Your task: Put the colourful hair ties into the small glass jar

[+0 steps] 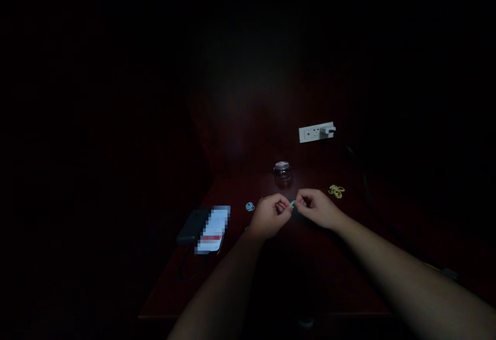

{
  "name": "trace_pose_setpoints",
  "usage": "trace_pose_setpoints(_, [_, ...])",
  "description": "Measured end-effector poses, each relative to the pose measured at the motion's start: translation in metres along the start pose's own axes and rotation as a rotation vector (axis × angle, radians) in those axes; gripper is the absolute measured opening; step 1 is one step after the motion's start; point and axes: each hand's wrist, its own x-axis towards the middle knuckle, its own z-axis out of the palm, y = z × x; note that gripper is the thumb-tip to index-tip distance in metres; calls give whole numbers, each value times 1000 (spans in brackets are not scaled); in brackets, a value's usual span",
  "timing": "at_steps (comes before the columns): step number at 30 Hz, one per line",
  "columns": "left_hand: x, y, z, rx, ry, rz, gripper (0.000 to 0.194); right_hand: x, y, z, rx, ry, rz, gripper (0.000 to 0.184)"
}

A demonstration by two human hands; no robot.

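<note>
Between my two hands is a small green elastic band [292, 204]. My left hand [270, 215] pinches its left end with thumb and forefinger. The other end is in the closed fingertips of my right hand [315, 207]. Left of my left hand lies a little bunch of blue elastic bands [250, 206]. A loose pile of yellow elastic bands [336, 191] rests beyond my right hand. Behind my hands stands a small clear jar [282, 171] with its lid on.
A lit phone [214, 229] lies at the left against a dark flat box [192, 226], with a cable below them. The dark red table [310, 283] ends at a front edge. On the back wall is a white socket [315, 132] with a plug in it. Surroundings are very dark.
</note>
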Motion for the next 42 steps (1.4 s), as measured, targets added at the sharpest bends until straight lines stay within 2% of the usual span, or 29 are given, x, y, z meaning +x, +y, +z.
trace_pose_setpoints(6, [-3, 4, 0, -113, -105, 65, 3, 0, 0, 2, -77, 57, 23, 16])
trace_pose_setpoints(12, [-1, 0, 2, -442, -188, -78, 16, 0, -5, 1, -101, 98, 30, 16])
trace_pose_setpoints(16, [1, -3, 2, -558, -226, -169, 22, 0, -9, 1, -71, 73, 33, 16])
trace_pose_setpoints(22, [-2, 1, 0, -568, -349, -246, 32, 0, -4, 0, -98, 58, 18, 18])
trace_pose_setpoints(27, [-4, 1, -3, -680, -438, -318, 27, 1, 0, 0, -127, 93, 1, 21])
trace_pose_setpoints(30, [-4, -1, -2, -727, -454, -316, 23, -1, -6, 1, -142, 67, -30, 19])
trace_pose_setpoints(35, [-1, -4, 2, -668, -449, -278, 26, -4, -17, 2, -161, 39, -62, 18])
trace_pose_setpoints(42, [-1, -4, -2, -678, -458, -372, 28, -5, -15, 0, -123, 62, -106, 14])
